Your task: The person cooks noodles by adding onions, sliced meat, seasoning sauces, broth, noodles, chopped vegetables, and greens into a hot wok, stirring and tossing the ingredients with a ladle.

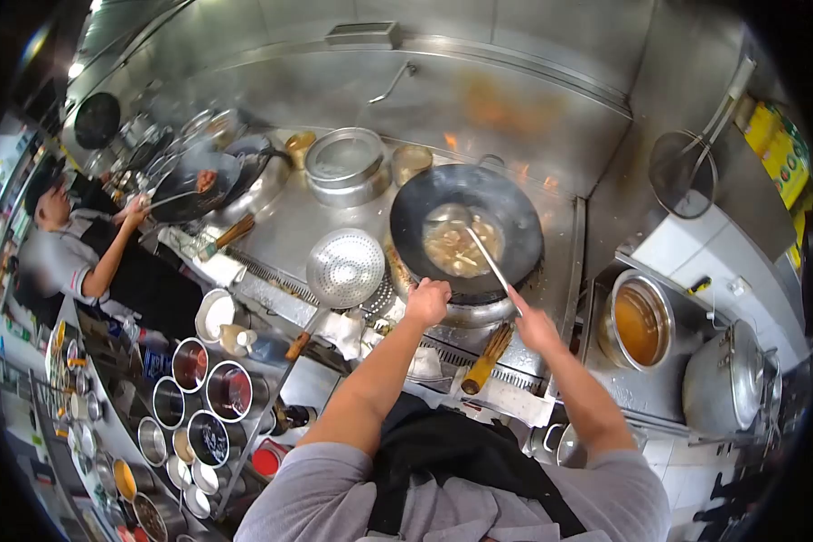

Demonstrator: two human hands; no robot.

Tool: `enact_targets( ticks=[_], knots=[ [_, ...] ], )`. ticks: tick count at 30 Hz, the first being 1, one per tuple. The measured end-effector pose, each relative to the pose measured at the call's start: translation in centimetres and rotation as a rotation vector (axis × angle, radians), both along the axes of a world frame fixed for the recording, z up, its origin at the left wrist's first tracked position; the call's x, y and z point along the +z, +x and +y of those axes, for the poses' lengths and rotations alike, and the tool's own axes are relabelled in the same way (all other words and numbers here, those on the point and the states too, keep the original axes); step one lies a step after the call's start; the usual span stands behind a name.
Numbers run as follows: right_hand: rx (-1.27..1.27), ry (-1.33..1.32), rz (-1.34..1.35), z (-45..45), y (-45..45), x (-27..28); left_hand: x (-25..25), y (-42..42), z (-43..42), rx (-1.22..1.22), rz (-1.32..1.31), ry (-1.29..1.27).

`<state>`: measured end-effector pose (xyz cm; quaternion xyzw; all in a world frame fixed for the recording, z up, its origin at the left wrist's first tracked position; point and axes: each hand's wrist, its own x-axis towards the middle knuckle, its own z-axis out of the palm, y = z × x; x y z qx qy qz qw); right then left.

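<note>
Our left arm [370, 388] reaches forward and slants inward, the forearm bare, ending in our left hand [429, 301], which is closed with its fingers curled under and the back of it facing up. Our right arm [592, 397] also angles inward, bent at the elbow, and our right hand [537, 330] is wrapped tight in a grip, a little nearer our body and well apart from the other.

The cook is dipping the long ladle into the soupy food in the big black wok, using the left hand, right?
Not quite: it's the right hand that holds the ladle. The head view shows the left hand at the near edge of the wok. The ladle does dip into the soupy food.
</note>
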<state>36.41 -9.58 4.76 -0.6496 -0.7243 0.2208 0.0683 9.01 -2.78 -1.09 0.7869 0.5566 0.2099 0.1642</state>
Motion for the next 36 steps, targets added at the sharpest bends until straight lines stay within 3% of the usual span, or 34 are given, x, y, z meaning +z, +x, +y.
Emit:
enact_targets(
  ticks=[3, 5, 7, 9, 10, 12, 14, 15, 17, 20, 25, 29, 35, 36],
  knots=[
    [-0.096, 0.111, 0.218, -5.9, -1.5, -3.0, -0.5, -0.1, 0.7, 0.029, -0.039, -0.095],
    [-0.112, 0.035, 0.244, -7.9, -2.0, -7.7, -0.8, -0.4, 1.3, -0.066, -0.082, -0.149],
    [-0.115, 0.03, 0.501, -8.4, -2.6, -11.1, -0.2, -0.6, 0.9, -0.09, -0.03, -0.116],
    [-0.229, -0.164, 0.582, -7.9, -5.2, -6.7, -0.6, -0.7, 0.6, -0.072, 0.028, -0.011],
    [-0.096, -0.054, 0.611, -5.9, -5.0, -8.8, -0.3, -0.9, -0.1, -0.029, -0.023, 0.028],
    [0.035, -0.009, 0.71, -4.0, -7.2, -6.6, -0.2, -1.6, -2.3, 0.002, -0.107, 0.124],
    [0.006, -0.211, 0.907, -3.8, -12.6, 1.5, -0.4, -3.4, -4.6, -0.041, -0.25, 0.2],
    [0.035, -0.224, 0.902, -3.5, -14.7, 3.3, 0.2, -5.0, -6.3, -0.01, -0.249, 0.205],
    [0.236, -0.483, 1.101, -3.6, -19.3, 6.6, 1.7, -9.7, -10.9, 0.091, -0.525, -0.083],
    [0.417, -0.787, 1.235, -6.3, -27.0, 8.3, 0.9, -18.8, -18.8, 0.356, -0.546, -0.017],
    [0.663, -1.264, 1.146, -11.9, -40.6, 6.2, 1.7, -31.4, -33.8, 0.843, -0.772, 0.055],
    [0.692, -1.342, 0.915, -16.2, -51.4, 3.3, 0.7, -37.3, -42.3, 1.02, -0.994, 0.176],
    [0.787, -1.168, 0.59, -20.4, -63.9, 1.9, -0.5, -42.3, -50.2, 1.181, -1.177, 0.27],
    [0.88, -1.02, 0.415, -20.7, -65.6, 2.1, -0.7, -43.0, -51.1, 1.171, -1.179, 0.285]
  ],
)
